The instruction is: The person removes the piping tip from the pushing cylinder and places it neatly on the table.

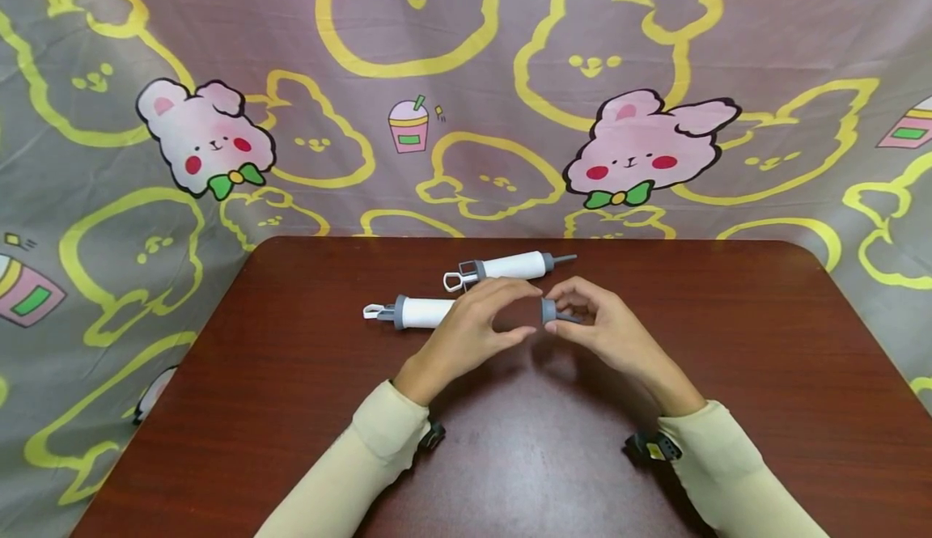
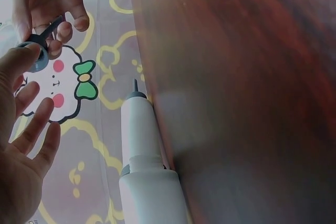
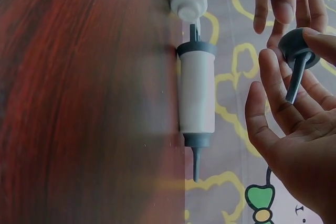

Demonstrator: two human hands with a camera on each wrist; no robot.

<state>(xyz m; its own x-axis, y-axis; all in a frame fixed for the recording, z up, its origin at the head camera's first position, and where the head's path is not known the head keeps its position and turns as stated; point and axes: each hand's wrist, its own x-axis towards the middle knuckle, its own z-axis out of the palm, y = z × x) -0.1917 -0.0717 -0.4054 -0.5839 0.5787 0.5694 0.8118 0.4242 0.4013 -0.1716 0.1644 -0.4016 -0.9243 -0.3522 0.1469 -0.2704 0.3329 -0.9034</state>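
Observation:
My right hand (image 1: 607, 328) pinches a small grey nozzle cap (image 1: 549, 311) between thumb and fingers, above the table. In the right wrist view, the cap's thin spout (image 3: 297, 80) slants downward. My left hand (image 1: 473, 324) is just left of the cap, fingers spread and gently bent, holding nothing. The left wrist view has its thumb overlapping the cap, so contact is unclear there. Behind the left hand lies a white syringe-like tube (image 1: 425, 313) with a grey collar and white looped handle. In the right wrist view, its bare white end (image 3: 190, 9) carries no grey cap.
A second white syringe-like tube (image 1: 515, 265), with its grey spout pointing right, lies farther back on the brown table (image 1: 291, 441). Behind the table hangs a cloth (image 1: 495, 101) with cartoon rabbits. Wrist cameras (image 1: 651, 446) are strapped at both cuffs.

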